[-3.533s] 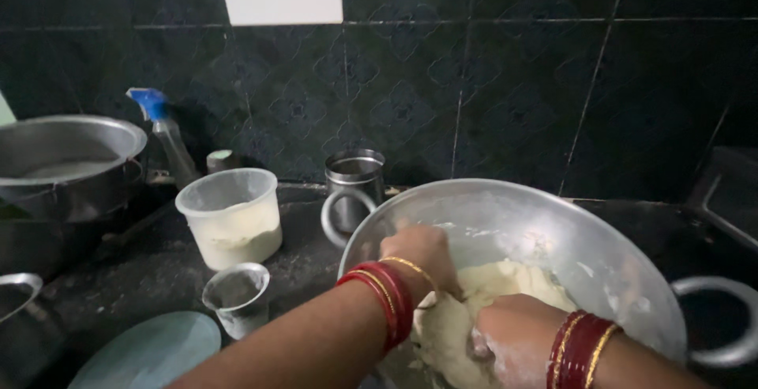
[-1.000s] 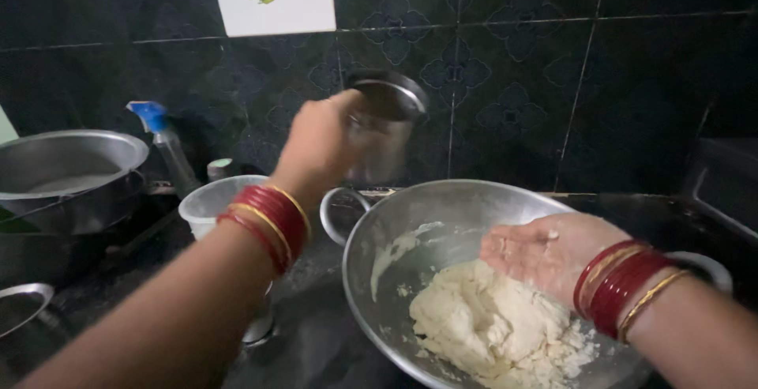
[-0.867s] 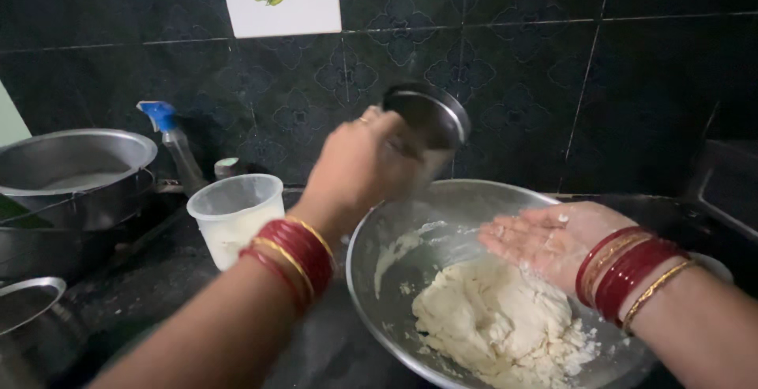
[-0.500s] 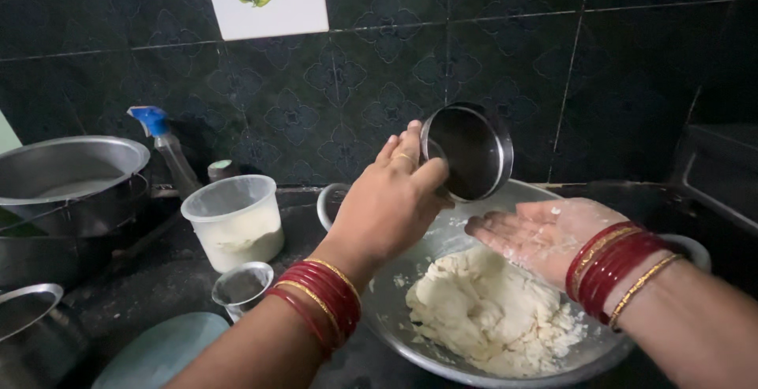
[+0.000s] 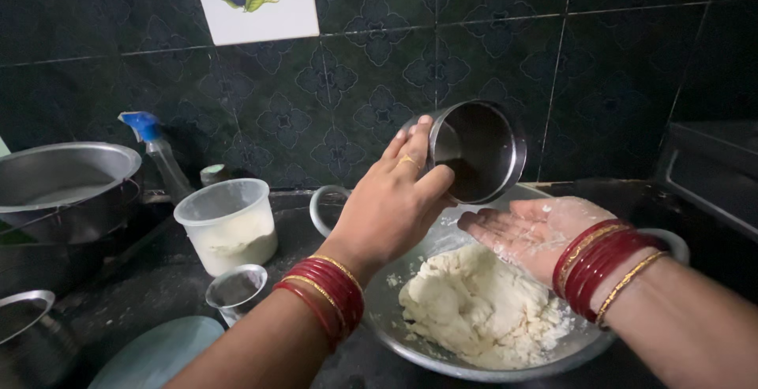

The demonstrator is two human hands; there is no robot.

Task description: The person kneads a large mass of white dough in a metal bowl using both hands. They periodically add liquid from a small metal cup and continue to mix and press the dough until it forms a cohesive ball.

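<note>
My left hand (image 5: pixel 391 203) grips a steel cup (image 5: pixel 476 152) and tips it over, its mouth facing me. Just below the cup's rim, my right hand (image 5: pixel 533 231) is held palm up, fingers apart, dusted with flour. Under both hands sits a wide steel bowl (image 5: pixel 410 349) with two loop handles, and a rough lump of pale dough (image 5: pixel 474 310) lies in it. Red and gold bangles ring both wrists.
A clear plastic tub of flour (image 5: pixel 227 225) stands left of the bowl, a small steel cup (image 5: pixel 235 290) in front of it. A large steel pot (image 5: pixel 63 191), a blue-capped bottle (image 5: pixel 154 148), and a pale green lid (image 5: pixel 158 353) lie further left. Dark tiles back the counter.
My left hand left the dough, picked up the steel cup from behind the bowl and tilted it over my right palm, which turned up and open above the dough.
</note>
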